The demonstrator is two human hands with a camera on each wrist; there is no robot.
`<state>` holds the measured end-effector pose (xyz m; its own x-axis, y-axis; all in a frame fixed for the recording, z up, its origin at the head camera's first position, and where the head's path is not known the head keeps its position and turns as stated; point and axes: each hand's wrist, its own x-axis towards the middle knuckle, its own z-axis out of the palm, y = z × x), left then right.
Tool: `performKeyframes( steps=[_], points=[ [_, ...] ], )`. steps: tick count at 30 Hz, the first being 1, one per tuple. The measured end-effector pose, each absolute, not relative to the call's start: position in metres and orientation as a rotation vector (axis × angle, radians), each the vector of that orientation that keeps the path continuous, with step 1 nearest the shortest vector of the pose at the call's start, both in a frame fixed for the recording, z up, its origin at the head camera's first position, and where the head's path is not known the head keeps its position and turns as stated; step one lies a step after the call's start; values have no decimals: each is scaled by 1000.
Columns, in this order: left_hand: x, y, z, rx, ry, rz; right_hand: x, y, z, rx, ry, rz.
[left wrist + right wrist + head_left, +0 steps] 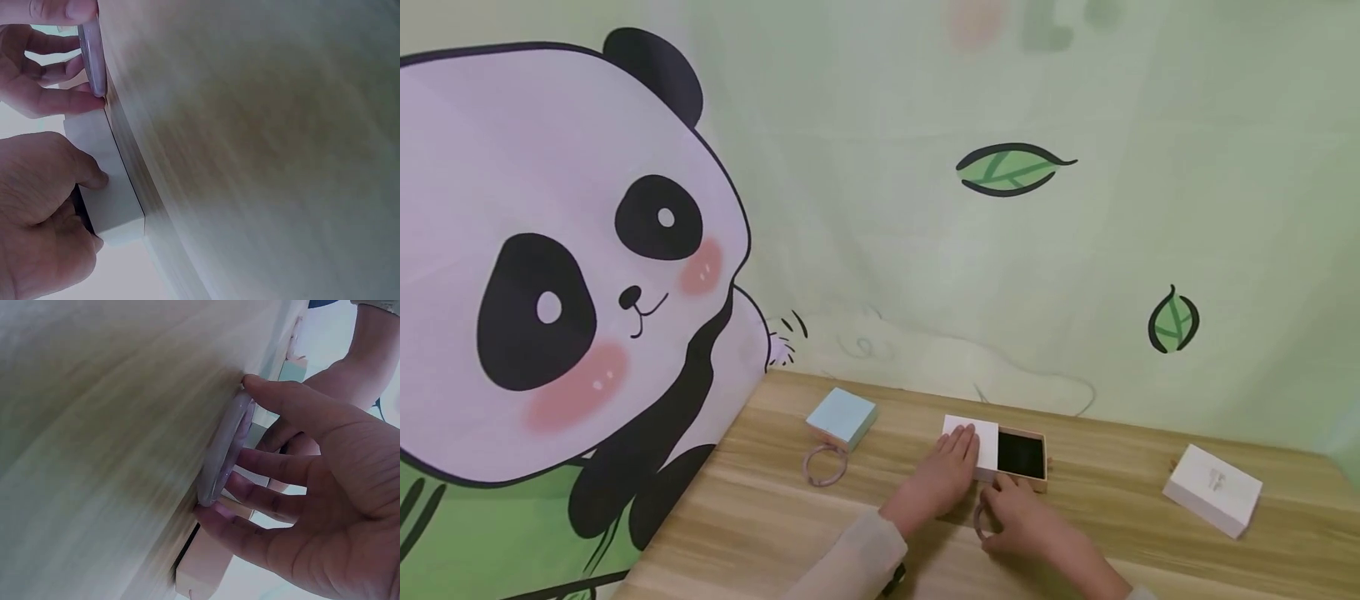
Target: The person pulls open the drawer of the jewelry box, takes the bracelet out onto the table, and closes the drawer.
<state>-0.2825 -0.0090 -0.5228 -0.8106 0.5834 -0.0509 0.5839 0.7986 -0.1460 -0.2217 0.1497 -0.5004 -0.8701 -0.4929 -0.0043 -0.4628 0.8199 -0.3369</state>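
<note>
A white drawer box lies on the table with its inner tray slid partly out to the right, showing a black lining. My left hand lies over the white sleeve; in the left wrist view its thumb and fingers grip the sleeve's sides. Just in front of the box, my right hand holds a pale purple bangle by its rim, thumb at one side and fingertips at the other. The bangle is at the tabletop; whether it touches the wood I cannot tell.
To the left stands a light blue box, with another purple bangle lying in front of it. At the right is a closed white box with a small printed mark. Behind the wooden table hangs a panda-printed cloth.
</note>
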Motion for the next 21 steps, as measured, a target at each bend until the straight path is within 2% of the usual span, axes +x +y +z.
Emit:
performKeyframes(
  steps=[9, 17, 21],
  points=[
    [-282, -11, -525, 973, 2987, -236, -225, 152, -503, -846, 2904, -532],
    [-287, -10, -527, 948, 3002, -229, -239, 172, -488, -869, 2989, -596],
    [-289, -11, -529, 946, 3007, -197, -247, 186, -480, -759, 3035, -645]
  ],
)
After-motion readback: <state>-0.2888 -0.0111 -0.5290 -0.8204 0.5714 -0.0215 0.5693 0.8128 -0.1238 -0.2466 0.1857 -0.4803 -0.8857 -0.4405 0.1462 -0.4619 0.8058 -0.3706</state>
